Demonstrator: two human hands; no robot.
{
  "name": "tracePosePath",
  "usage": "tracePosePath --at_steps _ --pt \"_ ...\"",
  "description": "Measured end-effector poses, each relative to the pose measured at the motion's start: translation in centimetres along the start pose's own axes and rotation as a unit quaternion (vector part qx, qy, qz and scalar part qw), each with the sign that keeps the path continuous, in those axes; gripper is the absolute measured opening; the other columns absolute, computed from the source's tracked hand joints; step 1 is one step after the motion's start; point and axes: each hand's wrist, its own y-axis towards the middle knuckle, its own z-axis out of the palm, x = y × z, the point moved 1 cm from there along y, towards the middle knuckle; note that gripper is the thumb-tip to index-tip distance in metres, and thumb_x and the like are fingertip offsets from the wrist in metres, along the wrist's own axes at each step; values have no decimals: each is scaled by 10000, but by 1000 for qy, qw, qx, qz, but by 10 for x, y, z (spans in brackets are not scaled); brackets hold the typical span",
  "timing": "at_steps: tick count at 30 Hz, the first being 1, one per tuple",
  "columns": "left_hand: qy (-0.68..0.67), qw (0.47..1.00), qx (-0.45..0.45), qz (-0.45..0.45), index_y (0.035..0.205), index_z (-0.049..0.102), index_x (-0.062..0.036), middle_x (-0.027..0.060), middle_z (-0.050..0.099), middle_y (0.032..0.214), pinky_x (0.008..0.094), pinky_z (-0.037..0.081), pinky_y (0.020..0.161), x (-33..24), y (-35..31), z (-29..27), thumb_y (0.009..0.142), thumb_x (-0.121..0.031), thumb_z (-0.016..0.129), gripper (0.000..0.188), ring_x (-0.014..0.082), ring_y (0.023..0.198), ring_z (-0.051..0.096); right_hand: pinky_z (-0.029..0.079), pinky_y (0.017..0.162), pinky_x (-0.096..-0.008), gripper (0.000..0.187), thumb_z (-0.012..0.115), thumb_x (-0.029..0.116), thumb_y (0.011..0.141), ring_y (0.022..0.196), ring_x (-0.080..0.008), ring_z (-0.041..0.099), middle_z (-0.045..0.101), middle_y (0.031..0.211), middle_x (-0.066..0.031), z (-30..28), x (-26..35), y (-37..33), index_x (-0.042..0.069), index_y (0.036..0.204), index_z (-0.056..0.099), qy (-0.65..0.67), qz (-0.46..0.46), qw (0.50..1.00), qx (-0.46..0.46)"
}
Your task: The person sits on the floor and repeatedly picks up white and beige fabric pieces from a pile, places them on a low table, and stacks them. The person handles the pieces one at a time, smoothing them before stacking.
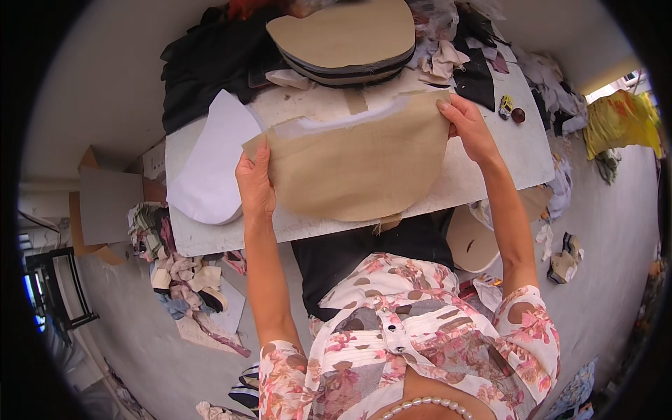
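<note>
A tan fabric piece (357,168) with a rounded lower edge is stretched between my two hands above the table. White backing shows along its upper edge. My left hand (256,178) pinches its left corner, thumb on top. At the upper right corner, my right hand (467,126) grips it the same way. Left of my left hand lies a stack of white curved pieces (217,164). Beyond the held fabric sits a thick stack of similarly shaped tan pieces (346,35), with dark layers beneath.
The white table (504,164) carries black cloth (210,70) at the far left and scraps (444,61) at the far right. A small toy car (506,107) stands near a dark round object (518,115). Cloth scraps (189,280), a cardboard box (108,203) and a yellow bag (621,122) surround the table.
</note>
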Motion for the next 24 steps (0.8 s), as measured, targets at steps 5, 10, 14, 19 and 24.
tracePosePath --at_steps 5,10,14,19,24 --pt "204 976 -52 59 981 638 21 49 679 875 241 472 675 25 24 3 883 -291 690 332 104 751 579 475 465 -230 252 508 269 973 516 -95 579 621 717 -20 -5 -28 23 26 970 573 -71 9 997 -16" --pt "469 859 -123 167 890 649 -34 111 666 715 336 469 611 32 28 13 843 -353 694 325 210 623 607 444 471 -303 190 582 196 925 494 -177 600 631 630 -101 6 -50 29 8 926 557 -239 -38 962 -123" --pt "549 799 -149 197 831 622 -45 151 629 679 403 446 564 37 30 21 848 -396 666 354 324 607 594 458 529 -362 188 603 192 902 549 -290 614 634 653 -155 6 -60 30 12 904 549 -308 -57 935 -169" --pt "598 762 -165 185 802 605 -40 136 625 657 414 442 550 39 32 22 839 -405 672 373 323 588 588 470 575 -398 209 617 215 891 633 -346 630 645 686 -174 7 -63 36 17 892 548 -329 -74 920 -200" --pt "560 781 -172 215 794 587 -46 140 612 625 438 434 533 41 33 20 829 -430 675 396 349 565 581 478 579 -415 230 631 250 880 621 -346 631 647 669 -153 11 -64 40 35 893 550 -346 -97 910 -206"
